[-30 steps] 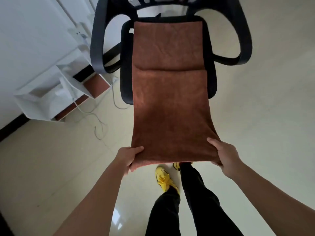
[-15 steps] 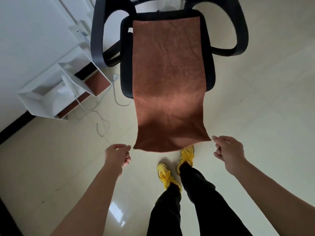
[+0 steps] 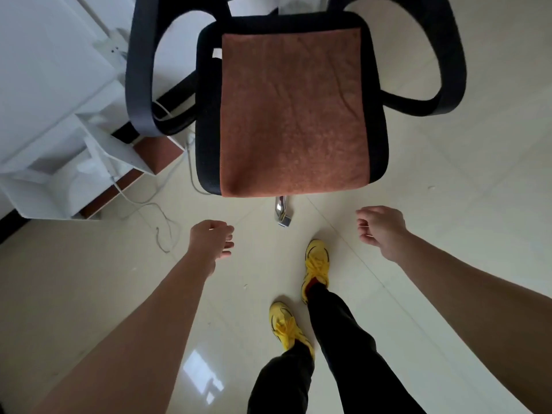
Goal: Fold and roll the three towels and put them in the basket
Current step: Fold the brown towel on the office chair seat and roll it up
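Folding step: towel [image 3: 294, 115] flat on chair seat [image 3: 205, 121], left hand [image 3: 210, 240] and right hand [image 3: 379, 231] near of it, fingers [image 3: 226, 245] loosely curled, empty; next probably needs near corners pinched.

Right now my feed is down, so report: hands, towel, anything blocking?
Left hand, right hand empty, loosely curled. Brown towel flat on chair seat, hands short of it. Path clear; no basket in view.

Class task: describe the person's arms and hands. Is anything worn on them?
The left forearm and right forearm are bare, with no sleeves in view. The left hand and right hand wear no gloves; no watch, bracelet or ring is visible.
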